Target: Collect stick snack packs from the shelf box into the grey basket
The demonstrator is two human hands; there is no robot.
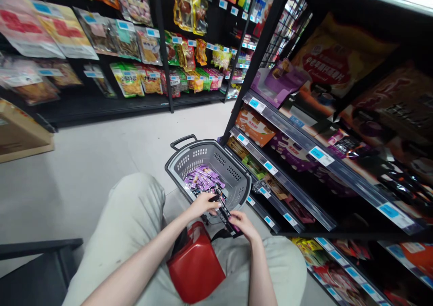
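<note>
Both hands meet over the near rim of a grey shopping basket (233, 184) on the floor between my knees. My left hand (204, 204) is closed on dark, narrow sachets, its fingers at their upper end. My right hand (241, 224) grips the lower end of the same dark sachets (223, 216), which slant down to the right. Inside the basket lies a pile of purple sachets (204, 177), with some dark ones at its near side. What is printed on the sachets is too small to read.
A red stool (196, 270) shows between my legs. Shelves (291, 134) with boxes and bags rise close on the right. Across the aisle stands a rack of hanging snack bags (126, 78). A cardboard box (23, 132) is at the left, with a black frame (40, 247) nearer me.
</note>
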